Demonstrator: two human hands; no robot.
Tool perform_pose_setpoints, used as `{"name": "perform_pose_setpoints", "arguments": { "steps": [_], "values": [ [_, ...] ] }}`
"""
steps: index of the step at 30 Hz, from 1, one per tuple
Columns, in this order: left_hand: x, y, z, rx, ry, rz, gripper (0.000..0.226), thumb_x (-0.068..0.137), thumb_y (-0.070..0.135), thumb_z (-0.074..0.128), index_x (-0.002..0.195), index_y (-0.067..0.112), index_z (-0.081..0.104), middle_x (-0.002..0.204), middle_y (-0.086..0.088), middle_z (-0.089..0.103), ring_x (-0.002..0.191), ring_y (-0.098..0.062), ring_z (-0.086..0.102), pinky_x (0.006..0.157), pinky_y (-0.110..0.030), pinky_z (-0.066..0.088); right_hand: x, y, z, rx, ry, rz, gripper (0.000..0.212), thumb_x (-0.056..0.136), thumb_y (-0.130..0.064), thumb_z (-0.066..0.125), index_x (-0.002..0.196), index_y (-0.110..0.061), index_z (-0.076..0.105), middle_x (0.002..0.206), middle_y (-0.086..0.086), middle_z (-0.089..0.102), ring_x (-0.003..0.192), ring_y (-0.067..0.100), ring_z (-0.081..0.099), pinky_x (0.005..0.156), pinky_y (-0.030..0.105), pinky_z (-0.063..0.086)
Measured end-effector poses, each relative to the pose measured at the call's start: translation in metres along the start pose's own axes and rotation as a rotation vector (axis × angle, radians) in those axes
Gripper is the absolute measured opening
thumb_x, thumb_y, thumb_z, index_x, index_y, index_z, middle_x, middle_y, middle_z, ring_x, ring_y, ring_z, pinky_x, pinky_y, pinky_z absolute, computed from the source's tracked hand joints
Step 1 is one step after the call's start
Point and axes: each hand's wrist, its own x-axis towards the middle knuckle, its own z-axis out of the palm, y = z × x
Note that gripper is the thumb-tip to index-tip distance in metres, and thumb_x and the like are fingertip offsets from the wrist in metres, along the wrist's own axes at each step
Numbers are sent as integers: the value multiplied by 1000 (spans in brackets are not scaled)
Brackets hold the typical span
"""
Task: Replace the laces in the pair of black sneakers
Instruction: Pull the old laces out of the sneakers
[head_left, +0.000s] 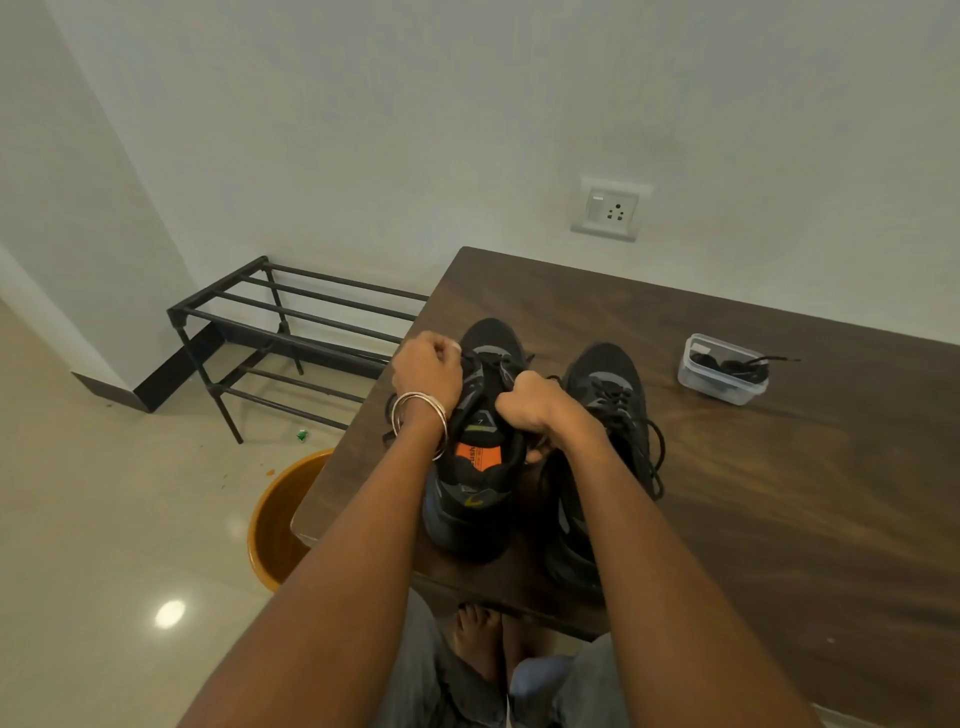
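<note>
Black sneakers, two: my left hand (427, 367) and right hand (524, 402) pinch the left sneaker's (475, 467) lace (485, 361) (right sneaker (605, 415) untouched); one plastic container (722, 370) holds black laces (737, 366).

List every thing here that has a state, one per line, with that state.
Left sneaker: upright on the table, laced, both hands on it.
Right sneaker: on the table, laced, untouched.
Left hand: grip curled at the left sneaker's laces.
Right hand: grip curled round the left sneaker's tongue area.
Plastic container: lidless, holding black laces, one end hanging over the rim.
Table: bearing both sneakers and the container.
</note>
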Motion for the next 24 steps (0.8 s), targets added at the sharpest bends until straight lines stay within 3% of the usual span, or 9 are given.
{"name": "perform_pose_setpoints", "arguments": {
  "steps": [3,7,9,12,14,16,20,22,24],
  "values": [
    [9,-1,-4,8,-42,232,18,89,29,64,103,21,72,101,-4,64,90,-18,60,82,-36,52,2,4,3,93,5,21,23,91,-18,49,101,0,59,110,22,63,76,33,63,51,32,54],
    [8,3,-4,217,-285,379,22,88,31,67,105,21,73,108,-1,58,95,-16,56,83,-28,45,2,5,7,94,34,12,21,90,-20,49,99,-3,57,110,19,63,82,31,66,46,28,50],
    [6,6,-2,294,-252,374,20,89,32,65,100,18,74,108,0,57,92,-16,55,78,-27,41,1,4,8,63,58,5,20,92,-21,48,99,-3,55,110,17,60,86,31,64,46,27,49],
    [2,11,1,377,-204,402,23,94,30,57,100,12,71,109,-5,58,93,-22,58,73,-28,37,1,5,9,30,85,2,29,94,-21,46,114,-2,54,112,15,56,91,30,58,47,26,44],
    [0,14,-1,360,-155,363,25,97,27,51,98,9,68,106,-6,60,93,-24,59,73,-30,38,1,4,10,15,94,-8,36,94,-21,45,122,0,54,119,17,56,96,32,57,53,27,44],
    [0,10,-1,236,-85,202,22,97,22,52,94,9,69,100,-7,65,92,-25,63,77,-35,47,2,3,11,11,93,-21,37,95,-20,45,123,1,54,126,20,56,99,32,57,61,29,45],
    [5,-3,-3,-389,17,-279,19,96,17,56,79,13,62,86,-11,69,77,-22,70,81,-41,58,1,1,11,9,89,-14,38,96,-20,44,126,2,52,128,20,53,76,27,55,48,26,43],
    [7,-4,-3,-285,31,-199,15,95,18,58,82,12,65,90,-10,68,81,-21,67,83,-37,56,1,0,11,12,94,13,41,96,-23,45,130,0,51,132,20,50,70,27,55,42,25,45],
    [9,-3,-6,-101,55,25,14,93,21,60,94,13,71,98,-8,66,90,-20,61,86,-36,51,1,-1,12,4,101,29,43,96,-25,46,132,-1,51,136,19,47,68,27,54,40,25,45]
  ]
}}
